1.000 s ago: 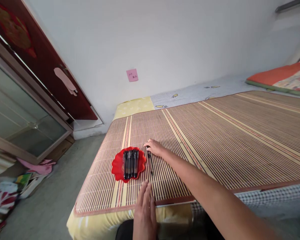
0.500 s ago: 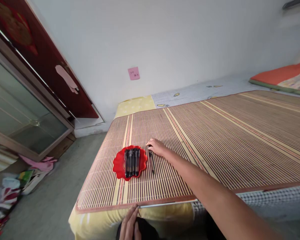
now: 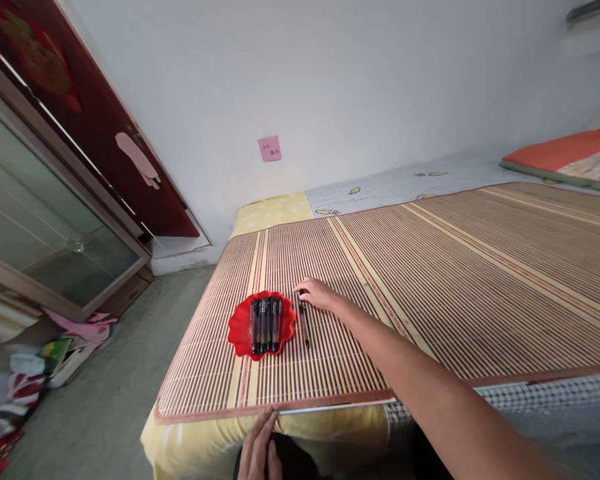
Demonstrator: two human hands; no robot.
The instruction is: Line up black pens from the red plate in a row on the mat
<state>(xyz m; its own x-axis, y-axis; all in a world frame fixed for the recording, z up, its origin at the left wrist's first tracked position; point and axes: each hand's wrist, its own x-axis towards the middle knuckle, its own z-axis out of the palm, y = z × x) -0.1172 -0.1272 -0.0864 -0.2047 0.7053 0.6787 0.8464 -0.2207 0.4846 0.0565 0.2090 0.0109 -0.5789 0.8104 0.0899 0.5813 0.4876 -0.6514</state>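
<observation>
One pen [image 3: 305, 328] is lying partly under the right hand [image 3: 319, 294], its fingers' hold unclear; a slack pinch could be letting it roll.

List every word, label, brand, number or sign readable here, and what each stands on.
Pink note on the wall: handwriting, too small and blurred to read surely; the upper line may be "304".
Pens in the red dish: no lettering can be made out.
Loose pen: none legible.
Red dish: a yellowish mark, partly covered, unreadable.
Nothing else reads clearly.
</observation>
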